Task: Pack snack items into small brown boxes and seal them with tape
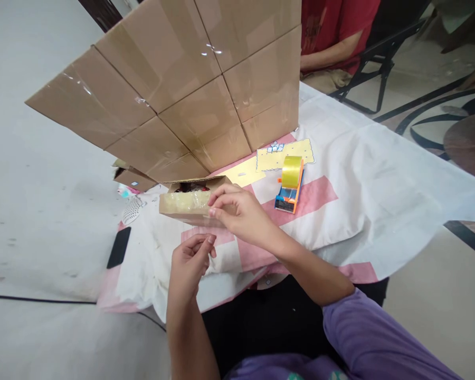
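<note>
A small cardboard box (182, 217) stands on the cloth-covered table, its top partly open with dark reddish contents (190, 187) inside. Shiny clear tape (196, 199) runs along its near upper edge. My right hand (243, 214) is at the box's right end, thumb and fingers pinched together near the tape; whatever is between the fingertips is too small to make out. Below and in front of the box, my left hand (190, 264) is raised with thumb pressed to curled fingers, and I cannot see what they hold. To the right sits a tape dispenser (291, 184) with a yellowish roll.
Tall taped cardboard panels (190, 79) rise behind the box. Yellow patterned paper pieces (285, 154) lie by the dispenser. A black phone-like slab (119, 247) and a white perforated object (132, 210) are at the left edge. Another person's arm (332, 51) shows beyond the panels.
</note>
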{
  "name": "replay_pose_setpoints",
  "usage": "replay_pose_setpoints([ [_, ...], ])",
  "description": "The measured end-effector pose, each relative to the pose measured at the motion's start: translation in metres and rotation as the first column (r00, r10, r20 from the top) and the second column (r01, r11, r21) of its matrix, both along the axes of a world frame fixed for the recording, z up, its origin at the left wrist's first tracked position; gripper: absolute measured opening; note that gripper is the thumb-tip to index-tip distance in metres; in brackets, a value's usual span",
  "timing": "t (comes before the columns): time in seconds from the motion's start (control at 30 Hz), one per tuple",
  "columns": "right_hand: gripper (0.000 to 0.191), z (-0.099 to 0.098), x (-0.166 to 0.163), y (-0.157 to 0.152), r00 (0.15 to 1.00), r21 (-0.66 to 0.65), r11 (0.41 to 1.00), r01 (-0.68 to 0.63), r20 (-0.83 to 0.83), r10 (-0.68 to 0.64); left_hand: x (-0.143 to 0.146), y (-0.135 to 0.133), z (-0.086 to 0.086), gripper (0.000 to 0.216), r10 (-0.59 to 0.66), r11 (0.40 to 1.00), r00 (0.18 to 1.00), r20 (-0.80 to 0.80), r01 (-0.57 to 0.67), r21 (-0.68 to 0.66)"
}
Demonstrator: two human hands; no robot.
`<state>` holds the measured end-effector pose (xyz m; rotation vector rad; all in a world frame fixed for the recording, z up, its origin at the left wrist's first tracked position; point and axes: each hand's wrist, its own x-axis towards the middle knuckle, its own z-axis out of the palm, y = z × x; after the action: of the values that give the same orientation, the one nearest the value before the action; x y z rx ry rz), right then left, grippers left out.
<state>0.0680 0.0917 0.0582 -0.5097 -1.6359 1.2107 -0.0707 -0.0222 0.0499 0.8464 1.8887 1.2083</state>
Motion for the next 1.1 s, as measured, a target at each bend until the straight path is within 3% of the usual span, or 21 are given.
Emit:
replay_pose_setpoints([
  [0.13,0.022,0.009,0.007,-0.005,0.997,0.093,0.995,0.045,-0.061,-0.039,-0.01,-0.004,0.002,0.068,-0.031,0.999,0.998,-0.051,0.03,-0.03],
  [0.27,0.019,0.023,0.042,0.003,0.942,0.08,0.968,0.236,-0.264,-0.208,-0.03,-0.008,-0.015,0.072,0.066,0.995,0.964,-0.257,-0.083,-0.054],
  [0.33,0.019,0.029,0.059,0.007,0.92,0.088,0.945,0.316,-0.273,-0.282,-0.039,-0.005,-0.023,0.064,0.15,0.989,0.933,-0.326,-0.143,0.043],
  [0.4,0.02,0.032,0.067,0.007,0.932,0.118,0.942,0.314,-0.229,-0.282,-0.046,0.004,-0.021,0.055,0.222,0.966,0.875,-0.43,-0.139,0.216],
  [0.47,0.019,0.034,0.066,0.004,0.959,0.166,0.951,0.261,-0.158,-0.235,-0.053,0.022,-0.01,0.048,0.262,0.931,0.752,-0.605,-0.032,0.363],
  [0.53,0.018,0.034,0.061,0.0,0.986,0.228,0.959,0.168,-0.06,-0.159,-0.061,0.046,0.006,0.049,0.226,0.912,0.563,-0.795,0.164,0.376],
  [0.6,0.018,0.034,0.057,-0.003,0.998,0.277,0.959,0.056,0.022,-0.065,-0.07,0.07,0.017,0.055,0.107,0.9,0.377,-0.92,0.355,0.251],
  [0.67,0.014,0.033,0.055,-0.005,0.999,0.286,0.957,0.043,0.01,-0.048,-0.078,0.089,0.019,0.053,-0.047,0.88,0.276,-0.96,0.465,0.091],
  [0.7,0.014,0.033,0.055,-0.005,0.995,0.274,0.957,0.096,-0.032,-0.091,-0.08,0.095,0.016,0.05,-0.124,0.868,0.271,-0.955,0.496,0.028],
  [0.77,0.035,0.031,0.053,-0.004,0.962,0.235,0.935,0.267,-0.124,-0.244,-0.083,0.099,0.005,0.047,-0.238,0.851,0.319,-0.918,0.524,-0.039],
  [0.87,0.067,0.028,0.046,-0.002,0.908,0.257,0.872,0.416,-0.166,-0.385,-0.083,0.093,-0.011,0.052,-0.293,0.851,0.391,-0.873,0.522,-0.052],
  [0.9,0.067,0.027,0.043,0.0,0.914,0.287,0.869,0.404,-0.158,-0.373,-0.081,0.089,-0.014,0.054,-0.293,0.855,0.393,-0.872,0.515,-0.055],
  [0.97,0.047,0.025,0.038,0.001,0.949,0.324,0.892,0.315,-0.136,-0.285,-0.075,0.084,-0.017,0.056,-0.301,0.86,0.368,-0.879,0.502,-0.084],
  [1.03,0.03,0.024,0.034,0.001,0.973,0.3,0.929,0.216,-0.142,-0.18,-0.067,0.08,-0.016,0.056,-0.309,0.87,0.332,-0.891,0.478,-0.123],
  [1.1,0.028,0.024,0.03,-0.001,0.976,0.243,0.958,0.154,-0.188,-0.109,-0.057,0.078,-0.015,0.054,-0.305,0.881,0.298,-0.904,0.45,-0.149],
])
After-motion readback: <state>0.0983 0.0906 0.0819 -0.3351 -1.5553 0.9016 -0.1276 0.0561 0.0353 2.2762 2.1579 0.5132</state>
